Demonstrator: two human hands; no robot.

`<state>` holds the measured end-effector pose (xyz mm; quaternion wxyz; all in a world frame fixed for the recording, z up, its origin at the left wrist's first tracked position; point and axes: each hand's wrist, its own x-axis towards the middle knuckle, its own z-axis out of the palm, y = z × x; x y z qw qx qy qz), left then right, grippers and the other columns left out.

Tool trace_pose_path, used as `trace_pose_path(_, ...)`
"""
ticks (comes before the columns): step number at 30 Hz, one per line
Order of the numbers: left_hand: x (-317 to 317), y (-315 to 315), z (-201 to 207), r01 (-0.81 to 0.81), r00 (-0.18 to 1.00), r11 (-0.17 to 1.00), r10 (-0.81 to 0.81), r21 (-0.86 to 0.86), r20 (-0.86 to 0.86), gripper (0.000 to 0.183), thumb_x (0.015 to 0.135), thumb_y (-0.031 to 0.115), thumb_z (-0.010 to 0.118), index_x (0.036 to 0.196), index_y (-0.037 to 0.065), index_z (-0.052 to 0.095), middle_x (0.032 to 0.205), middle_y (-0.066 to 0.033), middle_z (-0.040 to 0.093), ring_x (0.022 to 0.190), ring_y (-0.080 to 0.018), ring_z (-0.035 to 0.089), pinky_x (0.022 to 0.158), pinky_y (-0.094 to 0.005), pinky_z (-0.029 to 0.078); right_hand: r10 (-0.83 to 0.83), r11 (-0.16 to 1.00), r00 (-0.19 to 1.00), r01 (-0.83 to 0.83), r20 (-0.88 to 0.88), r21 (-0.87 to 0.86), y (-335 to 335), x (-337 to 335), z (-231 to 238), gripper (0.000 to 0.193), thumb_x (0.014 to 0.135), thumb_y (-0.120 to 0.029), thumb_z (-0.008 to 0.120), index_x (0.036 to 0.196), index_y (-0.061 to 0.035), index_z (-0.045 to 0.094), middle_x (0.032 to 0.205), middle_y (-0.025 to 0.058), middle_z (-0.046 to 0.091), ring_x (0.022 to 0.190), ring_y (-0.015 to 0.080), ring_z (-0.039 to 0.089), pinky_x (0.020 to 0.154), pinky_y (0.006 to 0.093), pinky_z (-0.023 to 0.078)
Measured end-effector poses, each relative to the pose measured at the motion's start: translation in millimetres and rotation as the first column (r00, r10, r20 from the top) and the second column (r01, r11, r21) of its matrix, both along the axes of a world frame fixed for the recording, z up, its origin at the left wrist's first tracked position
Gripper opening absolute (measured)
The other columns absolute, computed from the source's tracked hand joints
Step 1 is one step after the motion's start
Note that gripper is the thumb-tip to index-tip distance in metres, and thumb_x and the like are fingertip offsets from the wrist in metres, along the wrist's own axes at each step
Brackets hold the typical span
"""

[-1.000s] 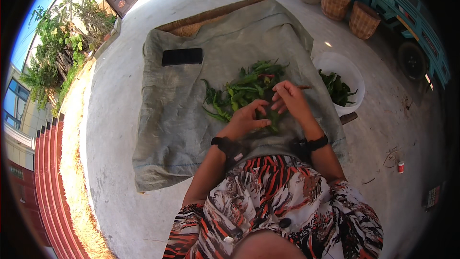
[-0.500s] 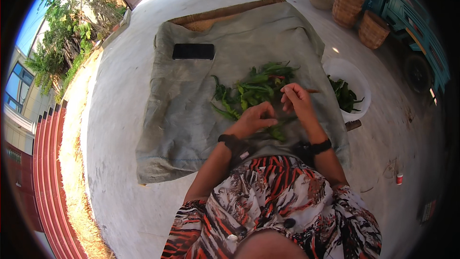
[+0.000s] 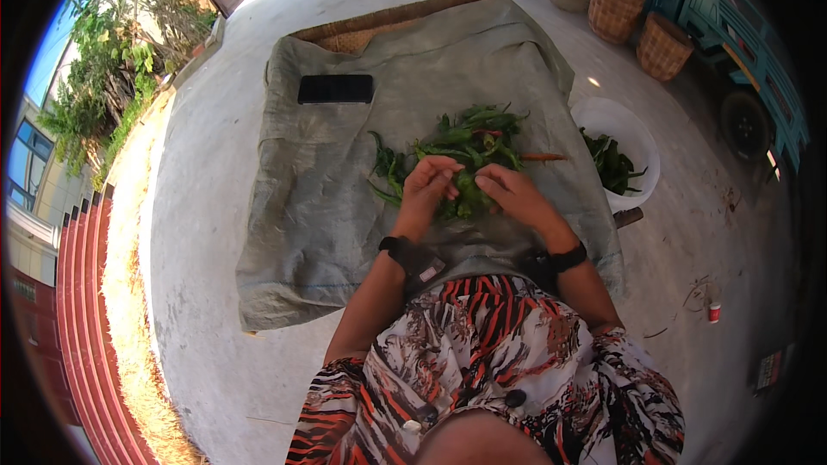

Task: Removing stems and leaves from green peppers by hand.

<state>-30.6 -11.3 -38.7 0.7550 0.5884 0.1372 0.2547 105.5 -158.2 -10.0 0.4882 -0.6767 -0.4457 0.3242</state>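
Observation:
Over the near side of a pile of long green peppers [image 3: 474, 125], my left hand [image 3: 426, 194] and my right hand [image 3: 519, 196] face each other, fingertips a short gap apart. The fingers of both hands are bent into a pinch. Blurred green peppers [image 3: 467, 200] show between and below them; what exactly the fingers hold is hidden. A few peppers [image 3: 388, 164] lie left of my left hand. One reddish-brown pepper [image 3: 543, 157] points right, beyond my right hand. The pile rests on a grey-green cloth [image 3: 319, 181].
A black phone [image 3: 335, 89] lies on the cloth at the far left. Right of the cloth stands a white bucket [image 3: 648, 139] with dark green peppers [image 3: 613, 164] inside. Wicker baskets [image 3: 664, 47] and a teal three-wheeled truck [image 3: 745, 34] are at the back right.
My right hand has come down and left from the pile's right side. My left hand has shifted left and up, so both now meet over the near peppers. The view has shifted slightly.

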Motion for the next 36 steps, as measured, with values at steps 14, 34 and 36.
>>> trace_pose_path(14, -6, 13, -15, -0.579, 0.764, 0.669, 0.645, 0.466, 0.022, 0.023, 0.086, 0.006, 0.059, 0.107, 0.003, 0.052, 0.095, -0.0063, 0.056, 0.077, -0.0141, 0.056, 0.066, -0.0263, 0.046, 0.138, 0.632, 0.443, 0.649, -0.886, 0.424, -14, 38, 6, 0.038, 0.095, -0.038, 0.049, 0.117, -0.007, 0.054, 0.099, 0.0084, 0.067, 0.063, 0.0136, 0.058, 0.05, 0.0273, 0.045)
trace_pose_path(34, -6, -4, 16, -0.527, 0.841, 0.84, 0.493, 0.131, 0.221, 0.023, 0.1, 0.028, 0.042, 0.105, 0.007, 0.049, 0.08, -0.0039, 0.056, 0.071, -0.0087, 0.051, 0.061, -0.0241, 0.04, 0.085, 0.939, 0.811, 0.128, -0.578, 0.318, -6, 21, -5, 0.025, 0.093, -0.026, 0.055, 0.111, -0.0082, 0.056, 0.086, 0.0004, 0.061, 0.062, 0.0055, 0.056, 0.049, 0.0197, 0.041)
trace_pose_path(36, -8, -8, 21, -0.478, 0.87, 0.871, 0.452, 0.112, 0.197, 0.023, 0.1, 0.028, 0.042, 0.103, 0.007, 0.05, 0.076, -0.0028, 0.056, 0.069, -0.0083, 0.051, 0.061, -0.0236, 0.04, 0.076, 0.96, 0.863, 0.072, -0.499, 0.271, -5, 19, -6, 0.028, 0.091, -0.023, 0.059, 0.114, -0.0082, 0.055, 0.087, 0.0005, 0.06, 0.063, 0.0057, 0.056, 0.049, 0.0196, 0.041)
